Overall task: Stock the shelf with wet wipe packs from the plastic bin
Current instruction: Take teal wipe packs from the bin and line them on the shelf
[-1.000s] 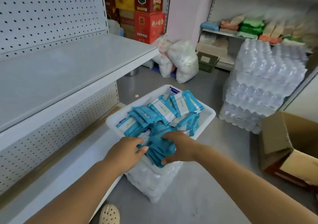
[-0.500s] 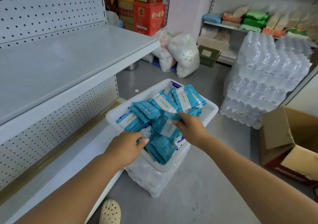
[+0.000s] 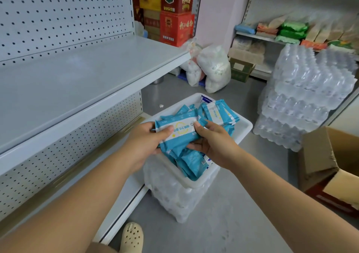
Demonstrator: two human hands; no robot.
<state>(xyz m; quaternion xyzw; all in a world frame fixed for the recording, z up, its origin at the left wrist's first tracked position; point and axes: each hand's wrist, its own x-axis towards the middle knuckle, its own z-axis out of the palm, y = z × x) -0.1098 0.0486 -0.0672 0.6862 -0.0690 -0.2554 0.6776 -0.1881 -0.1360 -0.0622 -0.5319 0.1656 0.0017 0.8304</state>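
Over the bin (image 3: pixel 241 131), wipe packs (image 3: pixel 179 134) are being gripped at both ends by the left hand (image 3: pixel 143 142) and right hand (image 3: pixel 214 144). Their long axis is lying crosswise, with the shelf (image 3: pixel 77 81) up-left, nearer the left hand.

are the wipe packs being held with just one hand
No, the left hand and the right hand both grip the wet wipe packs from opposite ends above the plastic bin.

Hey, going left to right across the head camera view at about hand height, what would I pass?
Grey shelf → left hand → wet wipe packs held in both hands → right hand → cardboard box.
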